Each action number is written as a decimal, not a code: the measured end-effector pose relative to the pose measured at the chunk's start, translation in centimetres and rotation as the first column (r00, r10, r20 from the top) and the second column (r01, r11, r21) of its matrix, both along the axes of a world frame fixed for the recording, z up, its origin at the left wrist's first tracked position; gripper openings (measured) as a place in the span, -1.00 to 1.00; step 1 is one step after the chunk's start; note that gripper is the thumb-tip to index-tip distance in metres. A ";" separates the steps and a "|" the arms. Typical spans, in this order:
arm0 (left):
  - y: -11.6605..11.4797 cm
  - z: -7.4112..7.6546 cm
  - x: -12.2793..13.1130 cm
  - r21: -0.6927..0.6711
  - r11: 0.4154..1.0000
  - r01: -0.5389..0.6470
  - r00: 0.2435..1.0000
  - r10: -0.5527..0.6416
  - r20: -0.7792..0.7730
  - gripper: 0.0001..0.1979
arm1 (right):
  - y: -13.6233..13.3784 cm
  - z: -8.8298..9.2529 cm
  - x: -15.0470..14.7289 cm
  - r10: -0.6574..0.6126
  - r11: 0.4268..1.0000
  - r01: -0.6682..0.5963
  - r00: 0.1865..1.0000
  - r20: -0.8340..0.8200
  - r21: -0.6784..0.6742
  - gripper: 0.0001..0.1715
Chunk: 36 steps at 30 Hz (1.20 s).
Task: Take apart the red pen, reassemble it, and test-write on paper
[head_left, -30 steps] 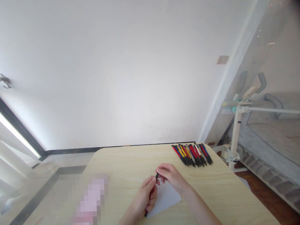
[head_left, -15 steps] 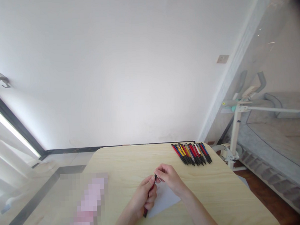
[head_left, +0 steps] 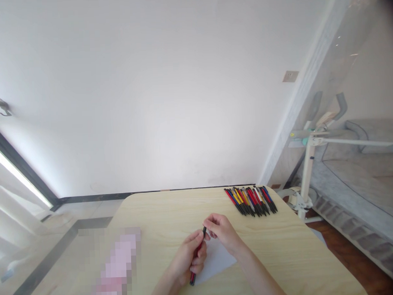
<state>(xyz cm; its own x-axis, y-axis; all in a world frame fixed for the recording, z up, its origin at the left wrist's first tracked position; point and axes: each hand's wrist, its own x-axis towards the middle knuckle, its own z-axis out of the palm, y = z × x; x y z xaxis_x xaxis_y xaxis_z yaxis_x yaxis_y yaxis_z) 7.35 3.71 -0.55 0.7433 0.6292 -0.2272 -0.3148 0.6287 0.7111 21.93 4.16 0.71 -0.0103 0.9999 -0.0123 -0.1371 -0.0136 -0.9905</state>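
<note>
My left hand (head_left: 189,259) is wrapped round a red and black pen (head_left: 197,256), whose black tip sticks out below the palm. My right hand (head_left: 221,232) pinches the pen's upper black end between its fingertips. Both hands hover over a white sheet of paper (head_left: 218,259) lying on the light wooden table (head_left: 284,252). A row of several pens (head_left: 251,201) in red, yellow, blue and black lies at the table's far right edge, away from both hands.
A blurred pink patch (head_left: 115,264) lies on the table's left part. Beyond the table are a white wall and a dark baseboard. A white stand (head_left: 306,173) and a grey sofa (head_left: 361,167) stand to the right.
The hands have drifted a little toward me and to the left, and the pen's lower tip now shows more red. The grip on the pen is the same.
</note>
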 end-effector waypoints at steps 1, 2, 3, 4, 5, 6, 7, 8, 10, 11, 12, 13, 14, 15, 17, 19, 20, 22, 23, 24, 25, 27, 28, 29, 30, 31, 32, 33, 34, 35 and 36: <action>0.0 0.0 0.0 0.001 1.000 0.006 1.000 -0.006 0.001 -0.80 | 0.0 0.0 -0.1 -0.001 1.000 0.001 1.000 -0.009 0.013 -0.74; 0.0 0.0 0.1 -0.003 1.000 0.012 1.000 -0.012 0.001 -0.80 | 0.0 0.0 -0.2 -0.003 1.000 0.003 1.000 -0.012 0.025 -0.74; 0.1 -0.1 0.1 -0.009 1.000 0.014 1.000 -0.014 0.001 -0.80 | 0.0 0.0 -0.2 -0.006 0.999 0.007 1.000 -0.013 0.036 -0.74; 0.1 -0.2 0.1 -0.017 1.000 0.013 1.000 -0.013 0.003 -0.80 | 0.1 0.0 -0.3 -0.008 0.999 0.009 1.000 -0.013 0.045 -0.75; 0.2 -0.3 0.0 -0.024 1.000 0.010 1.000 -0.010 0.007 -0.79 | 0.1 0.1 -0.4 -0.005 0.999 0.005 1.000 -0.014 0.050 -0.75; 0.2 -0.4 0.0 -0.031 0.999 0.008 1.000 -0.008 0.010 -0.79 | 0.1 0.1 -0.4 0.003 0.999 -0.002 1.000 -0.016 0.052 -0.75; 0.2 -0.5 -0.1 -0.037 0.999 0.008 1.000 -0.008 0.013 -0.79 | 0.1 0.1 -0.5 0.011 0.999 -0.010 1.000 -0.020 0.050 -0.75; 0.2 -0.5 -0.1 -0.042 0.999 0.011 1.000 -0.011 0.015 -0.79 | 0.0 0.1 -0.5 0.016 0.999 -0.015 1.000 -0.025 0.047 -0.75; 0.2 -0.6 -0.2 -0.049 0.999 0.016 1.000 -0.016 0.015 -0.79 | 0.0 0.1 -0.6 0.022 0.999 -0.021 0.999 -0.033 0.041 -0.75; 0.3 -0.6 -0.2 -0.053 0.998 0.016 1.000 -0.015 0.012 -0.78 | 0.0 0.0 -0.6 0.023 0.999 -0.022 0.999 -0.034 0.038 -0.74; 0.3 -0.5 -0.1 -0.057 0.998 0.012 1.000 -0.012 0.008 -0.78 | 0.0 -0.1 -0.6 0.021 0.999 -0.019 0.999 -0.035 0.032 -0.73; 0.4 -0.5 -0.1 -0.065 0.998 0.014 1.000 -0.014 0.002 -0.77 | 0.0 -0.3 -0.5 0.010 1.000 -0.009 0.999 -0.033 0.022 -0.72; 0.4 -0.5 0.0 -0.075 0.997 0.022 1.000 -0.023 -0.006 -0.75 | 0.0 -0.5 -0.5 -0.013 1.000 0.013 1.000 -0.027 0.006 -0.71; 0.5 -0.5 0.0 -0.087 0.996 0.036 0.999 -0.037 -0.015 -0.74 | 0.1 -0.7 -0.4 -0.045 0.999 0.045 0.999 -0.020 -0.012 -0.70; 0.5 -0.5 0.1 -0.102 0.993 0.061 0.997 -0.064 -0.035 -0.72 | 0.2 -1.2 -0.3 -0.110 0.993 0.110 0.994 -0.009 -0.045 -0.69; 0.4 -0.4 0.2 -0.096 0.993 0.063 0.996 -0.068 -0.052 -0.74 | 0.3 -1.5 -0.1 -0.140 0.989 0.140 0.990 -0.004 -0.055 -0.69; 0.4 -0.4 0.2 -0.081 0.995 0.053 0.997 -0.058 -0.055 -0.76 | 0.3 -1.7 0.0 -0.139 0.989 0.138 0.990 -0.008 -0.050 -0.69; 0.2 -0.4 0.2 -0.040 0.999 0.034 0.998 -0.036 -0.052 -0.79 | 0.3 -1.7 0.1 -0.126 0.992 0.125 0.992 -0.021 -0.033 -0.69; 0.2 -0.4 0.2 -0.020 0.999 0.026 0.998 -0.027 -0.048 -0.79 | 0.2 -1.7 0.1 -0.116 0.993 0.116 0.993 -0.030 -0.024 -0.70; 0.1 -0.4 0.2 -0.006 1.000 0.019 0.999 -0.019 -0.046 -0.79 | 0.1 -1.6 0.2 -0.104 0.994 0.104 0.994 -0.041 -0.017 -0.71; 0.1 -0.4 0.2 0.003 1.000 0.013 0.999 -0.013 -0.048 -0.79 | 0.0 -1.5 0.2 -0.090 0.996 0.090 0.995 -0.052 -0.012 -0.72; 0.1 -0.5 0.2 0.006 1.000 -0.001 0.999 0.001 -0.054 -0.77 | -0.2 -1.2 0.3 -0.046 0.999 0.046 0.996 -0.081 -0.007 -0.76; 0.1 -0.5 0.2 0.005 1.000 -0.011 0.998 0.011 -0.056 -0.77 | -0.4 -1.0 0.4 -0.012 1.000 0.012 0.995 -0.095 -0.004 -0.76; 0.1 -0.6 0.3 0.005 1.000 -0.020 0.998 0.020 -0.057 -0.76 | -0.5 -0.9 0.4 0.025 1.000 -0.025 0.994 -0.106 -0.001 -0.76; 0.1 -0.6 0.3 0.006 1.000 -0.028 0.998 0.028 -0.055 -0.76 | -0.7 -0.8 0.4 0.056 0.998 -0.056 0.992 -0.114 0.004 -0.74; 0.1 -0.6 0.3 0.008 0.999 -0.033 0.998 0.033 -0.053 -0.76 | -0.8 -0.8 0.3 0.077 0.997 -0.077 0.990 -0.118 0.009 -0.74; 0.1 -0.6 0.4 0.013 0.999 -0.035 0.998 0.036 -0.052 -0.76 | -0.9 -0.7 0.3 0.086 0.996 -0.085 0.989 -0.119 0.015 -0.75; 0.1 -0.5 0.4 0.019 0.999 -0.034 0.998 0.035 -0.052 -0.76 | -1.0 -0.7 0.2 0.085 0.996 -0.083 0.989 -0.121 0.020 -0.76; 0.1 -0.5 0.4 0.029 0.999 -0.033 0.998 0.035 -0.053 -0.75 | -1.0 -0.7 0.1 0.076 0.997 -0.074 0.989 -0.124 0.025 -0.77; 0.1 -0.5 0.4 0.040 0.999 -0.032 0.998 0.034 -0.056 -0.74 | -1.1 -0.7 0.0 0.063 0.998 -0.059 0.990 -0.126 0.030 -0.77; 0.2 -0.5 0.4 0.050 0.998 -0.032 0.998 0.035 -0.059 -0.73 | -1.1 -0.6 -0.1 0.048 0.998 -0.043 0.991 -0.125 0.036 -0.76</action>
<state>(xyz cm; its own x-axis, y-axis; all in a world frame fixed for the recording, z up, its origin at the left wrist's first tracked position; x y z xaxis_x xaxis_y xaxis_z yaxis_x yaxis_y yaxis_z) 7.75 3.86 -1.02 0.7076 0.6651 -0.2387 -0.2915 0.5824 0.7588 21.83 3.09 0.09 -0.0552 0.9982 0.0255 -0.2607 0.0102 -0.9654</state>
